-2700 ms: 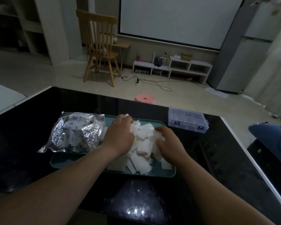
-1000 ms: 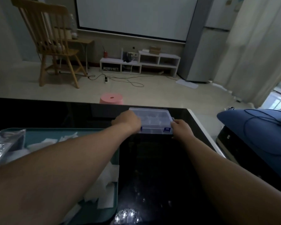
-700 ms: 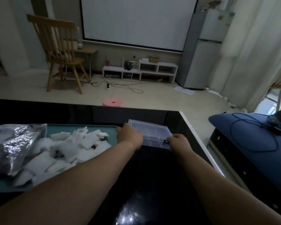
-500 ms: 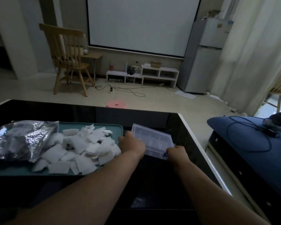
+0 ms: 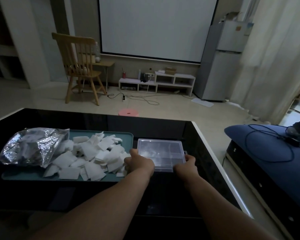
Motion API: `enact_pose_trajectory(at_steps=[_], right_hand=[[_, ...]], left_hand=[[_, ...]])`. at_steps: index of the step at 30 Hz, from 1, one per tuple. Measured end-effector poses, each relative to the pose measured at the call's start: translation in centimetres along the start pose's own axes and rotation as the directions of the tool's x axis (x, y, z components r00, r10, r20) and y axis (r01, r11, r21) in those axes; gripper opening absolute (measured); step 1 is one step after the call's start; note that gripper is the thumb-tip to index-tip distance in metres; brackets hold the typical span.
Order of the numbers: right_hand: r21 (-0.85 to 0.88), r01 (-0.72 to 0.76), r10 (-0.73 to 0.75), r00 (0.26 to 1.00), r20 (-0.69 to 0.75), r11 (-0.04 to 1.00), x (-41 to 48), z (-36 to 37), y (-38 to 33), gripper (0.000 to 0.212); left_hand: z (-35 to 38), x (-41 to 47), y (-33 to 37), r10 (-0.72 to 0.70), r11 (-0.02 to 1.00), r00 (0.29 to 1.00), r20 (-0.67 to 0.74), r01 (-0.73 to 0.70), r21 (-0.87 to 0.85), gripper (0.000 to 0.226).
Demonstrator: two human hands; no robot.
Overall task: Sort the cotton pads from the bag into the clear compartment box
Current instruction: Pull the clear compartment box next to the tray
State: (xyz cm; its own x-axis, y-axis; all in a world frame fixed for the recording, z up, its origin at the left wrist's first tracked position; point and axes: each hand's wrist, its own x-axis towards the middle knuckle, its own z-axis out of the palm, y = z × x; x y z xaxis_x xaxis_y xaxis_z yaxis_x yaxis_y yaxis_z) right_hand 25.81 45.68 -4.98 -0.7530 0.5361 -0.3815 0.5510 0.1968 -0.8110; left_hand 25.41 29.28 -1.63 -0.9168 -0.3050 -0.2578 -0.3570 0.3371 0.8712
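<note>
The dark glossy surface (image 5: 163, 191) is carrying everything, and the teal tray (image 5: 126, 135) is serving as the landmark here. The tray is lying toward the left of the surface, presumably to be keeping loose pieces from scattering. On the tray's left end the crinkled silver bag (image 5: 29, 148) is sagging on its side, its mouth facing the middle of the tray, which is probably why the white cotton pads (image 5: 90, 156) are lying heaped there in a loose spill rather than stacked.

Just beside the tray's right edge, the clear compartment box (image 5: 160, 151) is sitting with its lid seemingly shut; no pads are showing inside it. Being placed this close to the tray is likely meant to be shortening each transfer.

The left hand (image 5: 139, 163) is curling around the box's near left corner, next to the tray's right end, fingers closed on the plastic. The right hand (image 5: 186, 164) is gripping the near right corner, thumb on top. Both hands are steadying the box, apparently to be positioning or opening it before sorting begins.
</note>
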Motion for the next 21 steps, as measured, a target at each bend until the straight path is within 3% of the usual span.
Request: enact_pose_trajectory(at_steps=[6,10,14,19,21], right_hand=[[-0.105,0.004,-0.003,1.0,0.013,0.994,0.3,0.7,-0.6,0.092],[-0.26,0.105,-0.097,0.994,0.042,0.96,2.2,-0.2,0.3,0.093],[-0.479,0.214,-0.209,0.976,0.064,0.851,1.0,-2.1,-0.7,0.073],[-0.477,0.298,-0.327,0.945,0.022,0.827,-0.6,-3.3,-2.1,0.038],[-0.439,0.324,-0.37,0.929,-0.02,0.838,-1.0,-3.4,-2.5,0.038]], left_hand=[[0.2,-0.8,-0.5,0.031,0.998,0.999,0.007,-0.032,0.056,0.061],[0.4,-0.3,-1.4,0.087,0.991,0.996,-0.001,-0.086,0.106,0.062],[-0.2,-0.4,-2.2,0.224,0.938,0.974,0.025,-0.222,0.267,0.062],[-2.1,-0.4,-2.8,0.397,0.829,0.918,-0.009,-0.355,0.432,0.05],[-2.7,-0.2,-2.7,0.439,0.807,0.898,-0.015,-0.387,0.447,0.049]])
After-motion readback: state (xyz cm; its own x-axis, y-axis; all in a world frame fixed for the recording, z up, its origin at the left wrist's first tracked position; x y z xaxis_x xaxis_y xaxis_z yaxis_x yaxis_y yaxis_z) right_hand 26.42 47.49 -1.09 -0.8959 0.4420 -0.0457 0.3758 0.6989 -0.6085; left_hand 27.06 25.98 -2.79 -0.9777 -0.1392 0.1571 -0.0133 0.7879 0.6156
